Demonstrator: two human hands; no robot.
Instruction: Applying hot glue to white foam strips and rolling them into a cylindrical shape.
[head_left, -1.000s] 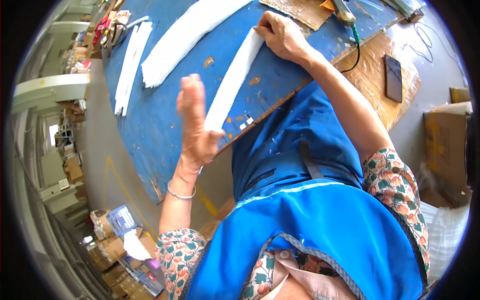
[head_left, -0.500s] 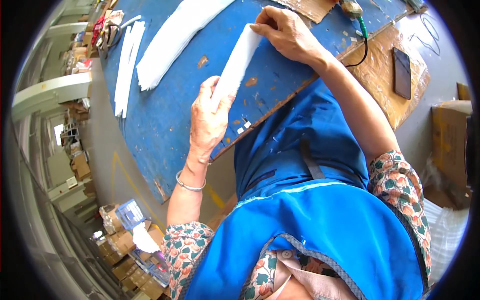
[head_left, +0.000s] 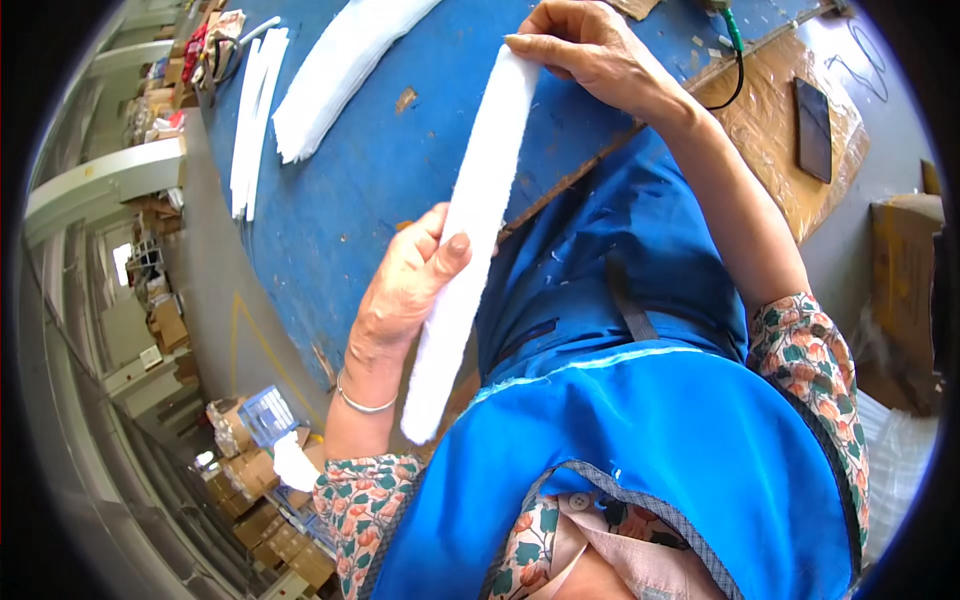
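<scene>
A long white foam strip runs from the blue table down over its near edge toward my blue apron. My left hand grips the strip around its middle, thumb on top. My right hand pinches the strip's far end on the table. The strip's lower end hangs free past the table edge.
A stack of similar white strips lies at the far side of the table, with thinner white strips to its left. A brown cardboard sheet carries a dark phone at right. Boxes and clutter stand on the floor at left.
My left hand came down from being raised open and closed on the strip's middle. The strip has been pulled toward me, so its lower end now overhangs the table edge.
</scene>
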